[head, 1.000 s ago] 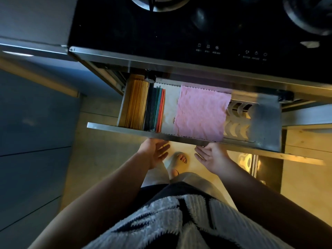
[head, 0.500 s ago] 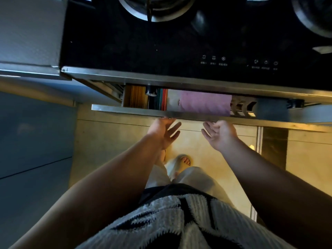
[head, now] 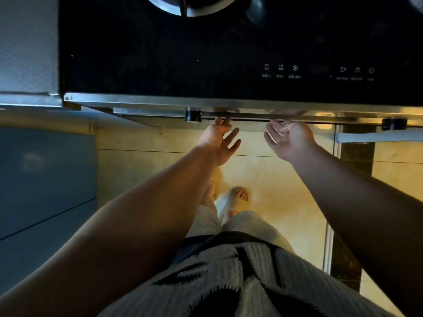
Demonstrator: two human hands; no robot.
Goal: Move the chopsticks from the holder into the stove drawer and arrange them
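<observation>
The person is standing at the stove (head: 183, 53) and reaching both hands up to the steel drawer front (head: 148, 112) that is sitting just under the stove's front edge. The drawer is looking pushed in, flush or very nearly so, and nothing of its inside is showing. The chopsticks are not appearing anywhere in view, and neither is the holder; I am judging that they are lying inside the drawer, though that cannot be checked from here.

The left hand (head: 218, 143) is turning palm up with its fingers spread and straight, the tips touching the lower lip of the drawer front just beside a black knob (head: 193, 115). The right hand (head: 290, 140) is also facing palm up, fingers relaxed and slightly bent, the tips reaching the same lip further along. Neither hand is gripping anything.

The step in hand is looking like seating the drawer fully. To do it well, both hands should be pressing evenly, so the long front is going in square rather than skewing on its runners. The push should be slow at the end, so the chopsticks inside are not sliding out of line. Fingertips should be staying on the face and clear of the gap.
</observation>
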